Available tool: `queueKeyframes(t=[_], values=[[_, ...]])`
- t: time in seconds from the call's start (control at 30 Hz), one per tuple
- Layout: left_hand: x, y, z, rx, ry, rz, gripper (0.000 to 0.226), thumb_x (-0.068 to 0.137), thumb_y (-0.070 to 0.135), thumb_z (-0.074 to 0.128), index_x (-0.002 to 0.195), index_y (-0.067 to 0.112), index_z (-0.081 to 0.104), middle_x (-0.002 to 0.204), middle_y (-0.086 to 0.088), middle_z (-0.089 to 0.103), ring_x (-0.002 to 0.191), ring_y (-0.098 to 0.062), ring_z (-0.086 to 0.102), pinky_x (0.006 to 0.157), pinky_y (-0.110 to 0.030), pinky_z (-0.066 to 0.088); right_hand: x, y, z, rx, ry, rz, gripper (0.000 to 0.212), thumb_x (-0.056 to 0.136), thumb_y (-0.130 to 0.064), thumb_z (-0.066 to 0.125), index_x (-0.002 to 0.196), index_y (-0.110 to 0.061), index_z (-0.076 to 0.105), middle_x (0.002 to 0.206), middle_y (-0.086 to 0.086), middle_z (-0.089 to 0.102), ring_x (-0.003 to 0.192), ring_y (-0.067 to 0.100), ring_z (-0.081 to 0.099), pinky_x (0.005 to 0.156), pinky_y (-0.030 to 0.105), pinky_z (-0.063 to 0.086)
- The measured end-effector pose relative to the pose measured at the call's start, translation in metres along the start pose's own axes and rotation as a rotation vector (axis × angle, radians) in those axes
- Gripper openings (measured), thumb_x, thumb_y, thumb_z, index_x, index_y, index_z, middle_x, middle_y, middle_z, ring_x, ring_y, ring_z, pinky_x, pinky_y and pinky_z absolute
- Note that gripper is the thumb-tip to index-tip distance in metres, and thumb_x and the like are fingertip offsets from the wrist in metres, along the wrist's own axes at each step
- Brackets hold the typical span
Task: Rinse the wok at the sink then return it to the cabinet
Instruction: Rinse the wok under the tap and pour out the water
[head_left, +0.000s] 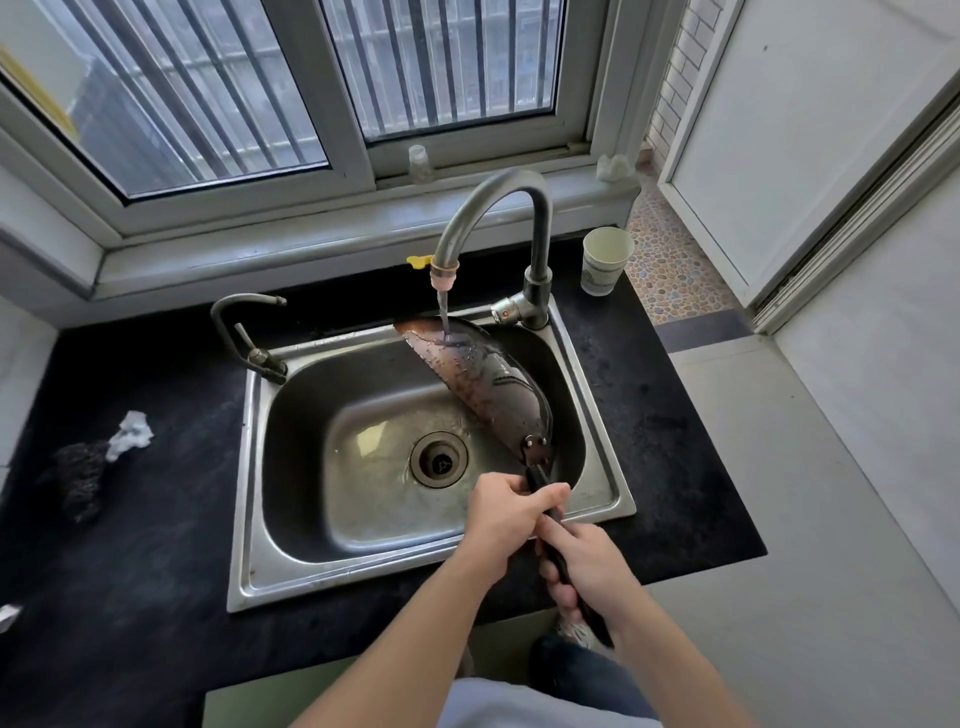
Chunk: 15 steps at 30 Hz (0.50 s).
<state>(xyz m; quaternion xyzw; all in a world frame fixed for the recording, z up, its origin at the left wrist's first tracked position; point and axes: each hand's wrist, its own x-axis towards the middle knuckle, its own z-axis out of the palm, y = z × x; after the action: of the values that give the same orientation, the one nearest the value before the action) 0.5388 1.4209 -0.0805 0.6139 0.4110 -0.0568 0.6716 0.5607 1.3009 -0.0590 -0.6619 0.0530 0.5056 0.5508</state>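
My left hand (506, 519) and right hand (587, 564) both clench the wok (488, 384) by its black handle (536, 474), tilting it on edge inside the steel sink (249, 519) under the faucet's (498, 208) running water.

Most of the handle (535, 475) of the wok (483, 384) lay hidden inside the left hand (506, 514) and the right hand (584, 569), whose forearms ran off the bottom edge. The wok was tilted on edge, its far face turned out of sight. Print on the paper cup (605, 262) was too small to read. The contents of the small bottle (421, 163) on the window sill (311, 218) could not be made out, nor could the white lump (613, 167) further along it. A dark clump (78, 480) on the worktop (130, 571) was unidentifiable. A pale object (8, 616) was cut by the left edge, and a shoe (574, 634) showed only partly behind the right hand.
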Motion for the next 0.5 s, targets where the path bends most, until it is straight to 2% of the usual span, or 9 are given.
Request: queueKeyframes(t=[0.07, 0.3, 0.4, 0.5], values=[[0.001, 0.008, 0.001, -0.039, 0.01, -0.004, 0.029, 0.075, 0.026, 0.082, 0.077, -0.003, 0.075, 0.076, -0.015, 0.077, 0.073, -0.027, 0.075, 0.074, -0.042, 0.061, 0.0, -0.013, -0.003, 0.016, -0.028, 0.047, 0.036, 0.099, -0.039, 0.055, 0.077, -0.011, 0.052, 0.054, 0.003, 0.049, 0.034, 0.01, 0.035, 0.031, 0.017, 0.027], [0.006, 0.024, 0.006, -0.161, 0.029, -0.034, 0.02, 0.079, 0.02, 0.08, 0.075, 0.001, 0.074, 0.071, -0.011, 0.075, 0.07, -0.024, 0.073, 0.07, -0.036, 0.06, 0.002, -0.044, -0.01, -0.086, -0.041, 0.089, 0.037, 0.1, -0.039, 0.054, 0.074, -0.011, 0.052, 0.053, 0.001, 0.048, 0.034, 0.008, 0.038, 0.031, 0.018, 0.03], [0.007, 0.029, 0.006, -0.192, 0.031, -0.045, 0.018, 0.079, 0.018, 0.08, 0.075, 0.001, 0.074, 0.072, -0.011, 0.076, 0.072, -0.025, 0.074, 0.079, -0.043, 0.062, 0.003, -0.052, -0.011, -0.116, -0.043, 0.094, 0.036, 0.099, -0.039, 0.054, 0.078, -0.01, 0.055, 0.055, 0.001, 0.049, 0.035, 0.009, 0.039, 0.031, 0.019, 0.032], [0.007, 0.03, 0.007, -0.207, 0.034, -0.057, 0.019, 0.079, 0.018, 0.081, 0.079, 0.0, 0.075, 0.075, -0.012, 0.077, 0.075, -0.027, 0.076, 0.081, -0.045, 0.061, 0.003, -0.054, -0.013, -0.13, -0.046, 0.096, 0.035, 0.099, -0.04, 0.054, 0.081, -0.01, 0.058, 0.056, 0.001, 0.05, 0.036, 0.008, 0.04, 0.032, 0.019, 0.033]])
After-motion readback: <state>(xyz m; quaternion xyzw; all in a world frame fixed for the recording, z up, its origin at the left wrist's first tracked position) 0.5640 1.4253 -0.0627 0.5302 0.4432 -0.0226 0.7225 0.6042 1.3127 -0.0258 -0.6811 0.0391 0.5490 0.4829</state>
